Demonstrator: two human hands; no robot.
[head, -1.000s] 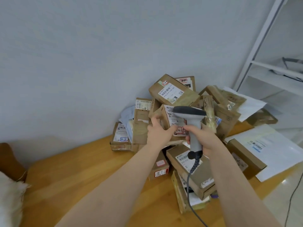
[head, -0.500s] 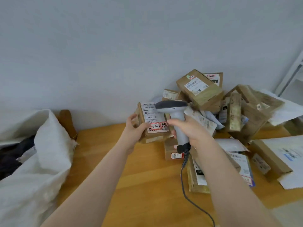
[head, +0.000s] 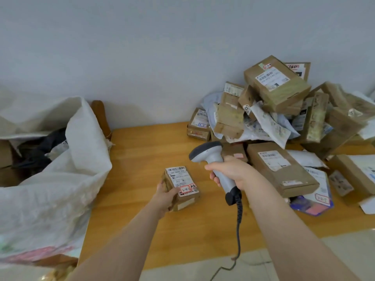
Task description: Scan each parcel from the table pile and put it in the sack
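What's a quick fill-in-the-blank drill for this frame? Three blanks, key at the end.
1. The left hand holds a small brown cardboard parcel with its white label facing ____.
2. The right hand holds a grey corded handheld ____.
3. The white woven sack stands at the wooden table's ____ end.
Missing words: up; scanner; left.
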